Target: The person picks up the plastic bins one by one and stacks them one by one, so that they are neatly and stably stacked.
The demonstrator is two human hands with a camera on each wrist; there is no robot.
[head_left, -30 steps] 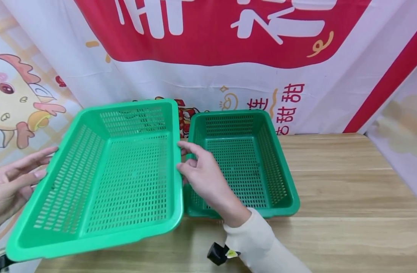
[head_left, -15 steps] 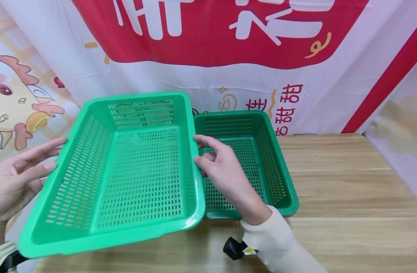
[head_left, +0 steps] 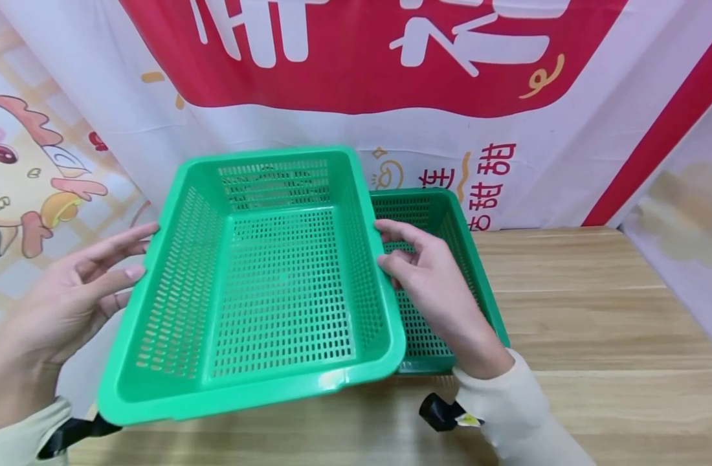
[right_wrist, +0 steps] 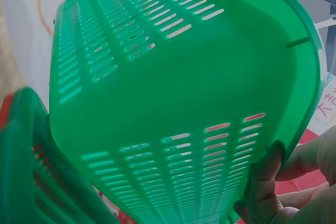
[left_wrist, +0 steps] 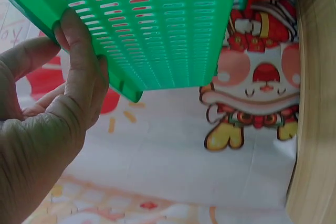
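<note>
A light green plastic basket (head_left: 283,278) with slotted walls is held in the air, tilted, its open top facing the head camera and nothing inside. My left hand (head_left: 79,298) grips its left rim between thumb and fingers. On the opposite rim, my right hand (head_left: 434,281) pinches the edge. In the left wrist view the fingers (left_wrist: 79,51) press the basket's outer wall under the rim. The right wrist view shows the light green basket's underside (right_wrist: 184,87). Behind and partly hidden by it, a darker green basket (head_left: 472,272) stands on the table.
The wooden table (head_left: 583,310) stretches to the right of the darker basket. A printed cloth (head_left: 356,77) with red and white lettering hangs behind, and a cartoon-patterned cloth (head_left: 30,181) is at the left. Something red shows at the left edge of the right wrist view.
Both hands have carried the light green basket to the right and slightly up. It now covers more of the darker basket, which has stayed in place.
</note>
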